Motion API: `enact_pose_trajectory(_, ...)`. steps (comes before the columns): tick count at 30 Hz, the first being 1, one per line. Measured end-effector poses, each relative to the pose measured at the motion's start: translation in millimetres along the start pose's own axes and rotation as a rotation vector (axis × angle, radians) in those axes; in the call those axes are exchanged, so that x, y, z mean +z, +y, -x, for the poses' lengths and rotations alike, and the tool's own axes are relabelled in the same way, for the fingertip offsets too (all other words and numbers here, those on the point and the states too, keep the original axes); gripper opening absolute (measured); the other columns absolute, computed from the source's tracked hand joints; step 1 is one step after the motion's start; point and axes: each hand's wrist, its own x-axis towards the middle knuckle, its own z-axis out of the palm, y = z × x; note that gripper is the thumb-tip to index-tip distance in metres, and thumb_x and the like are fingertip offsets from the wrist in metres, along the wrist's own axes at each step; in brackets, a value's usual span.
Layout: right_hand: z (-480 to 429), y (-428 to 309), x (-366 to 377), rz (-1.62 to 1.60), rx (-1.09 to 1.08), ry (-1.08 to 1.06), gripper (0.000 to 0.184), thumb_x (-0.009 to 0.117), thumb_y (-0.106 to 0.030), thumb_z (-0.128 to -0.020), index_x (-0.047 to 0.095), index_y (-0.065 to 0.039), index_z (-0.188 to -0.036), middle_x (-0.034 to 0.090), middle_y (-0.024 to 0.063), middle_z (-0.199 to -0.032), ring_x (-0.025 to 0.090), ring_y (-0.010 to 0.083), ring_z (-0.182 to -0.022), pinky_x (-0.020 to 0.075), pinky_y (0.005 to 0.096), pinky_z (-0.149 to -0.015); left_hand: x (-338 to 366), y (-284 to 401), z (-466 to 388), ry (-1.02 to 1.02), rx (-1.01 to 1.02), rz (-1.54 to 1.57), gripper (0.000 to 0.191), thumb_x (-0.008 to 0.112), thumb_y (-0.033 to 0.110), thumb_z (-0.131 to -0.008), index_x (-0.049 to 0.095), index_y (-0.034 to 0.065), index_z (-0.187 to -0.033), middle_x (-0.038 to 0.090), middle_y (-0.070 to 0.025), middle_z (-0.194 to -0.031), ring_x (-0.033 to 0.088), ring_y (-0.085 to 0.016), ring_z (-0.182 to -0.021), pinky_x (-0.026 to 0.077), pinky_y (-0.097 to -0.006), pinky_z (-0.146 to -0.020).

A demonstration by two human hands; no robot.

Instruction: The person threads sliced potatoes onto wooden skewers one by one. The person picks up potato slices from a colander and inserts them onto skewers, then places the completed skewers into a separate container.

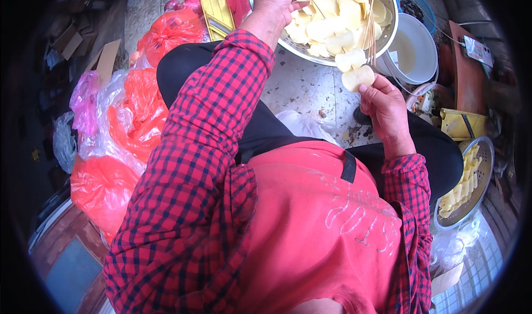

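A metal colander (324,60) heaped with thin pale slices (328,27), which look like potato, stands at the top of the view. My left hand (276,2) is over its left rim, with a slice between thumb and fingers. My right hand (384,104) pinches the near end of a skewer threaded with several slices (351,60); the skewer slants up over the colander. A bundle of bare wooden skewers (370,33) leans in the colander's right side. On the far right, a second colander (484,193) holds rows of skewered slices (461,185).
Red plastic bags (104,185) lie at the left, beside onions in a red net (193,0). A yellow slicer (217,13) stands near them, another yellow slicer (463,125) at the right. A white bucket (411,50) and a blue basket (430,13) are beyond my right hand.
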Motion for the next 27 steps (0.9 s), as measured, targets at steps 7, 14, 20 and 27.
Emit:
enact_pose_trajectory(7, 0.3, -0.5, -1.0, 0.013, 0.012, 0.027, 0.015, 0.064, -0.006, -0.086, 0.064, -0.001, -0.1, 0.055, -0.0043, -0.07, 0.041, 0.0033, -0.054, 0.0318, 0.0184, -0.049, 10.5, -0.1, 15.9, 0.028, 0.205, -0.219, 0.013, 0.055, 0.01, -0.085, 0.064, 0.0033, -0.091, 0.061, -0.0061, -0.075, 0.06, -0.016, -0.065, 0.053, -0.0327, -0.057)
enact_pose_trajectory(14, 0.8, 1.8, -1.6, 0.055, 0.007, 0.022, 0.017, 0.065, -0.006, -0.085, 0.064, -0.001, -0.101, 0.055, -0.0044, -0.071, 0.042, 0.0034, -0.054, 0.0319, 0.0183, -0.05, 19.7, 3.8, 32.6, -0.019, 0.122, -0.16, 0.013, 0.058, 0.012, -0.086, 0.066, 0.0052, -0.093, 0.064, -0.0058, -0.082, 0.063, -0.017, -0.071, 0.055, -0.035, -0.061)
enact_pose_trajectory(20, 3.7, 2.2, 3.6, 0.05, 0.005, 0.013, 0.018, 0.065, -0.006, -0.085, 0.064, -0.001, -0.102, 0.055, -0.0044, -0.07, 0.042, 0.0037, -0.056, 0.0318, 0.0184, -0.051, 8.6, 1.0, 15.4, -0.026, -0.013, -0.125, 0.014, 0.061, 0.009, -0.085, 0.066, 0.0021, -0.096, 0.066, -0.0092, -0.084, 0.065, -0.021, -0.072, 0.056, -0.037, -0.064)
enact_pose_trajectory(27, 1.9, 4.8, 1.4, 0.029, -0.01, 0.039, 0.02, 0.064, -0.006, -0.085, 0.064, 0.0, -0.104, 0.054, -0.004, -0.071, 0.04, 0.0041, -0.056, 0.0315, 0.019, -0.051, 16.7, 5.2, 30.7, -0.127, -0.158, -0.299, 0.02, 0.063, 0.013, -0.086, 0.065, -0.0022, -0.099, 0.067, -0.0116, -0.087, 0.066, -0.025, -0.076, 0.057, -0.0371, -0.067)
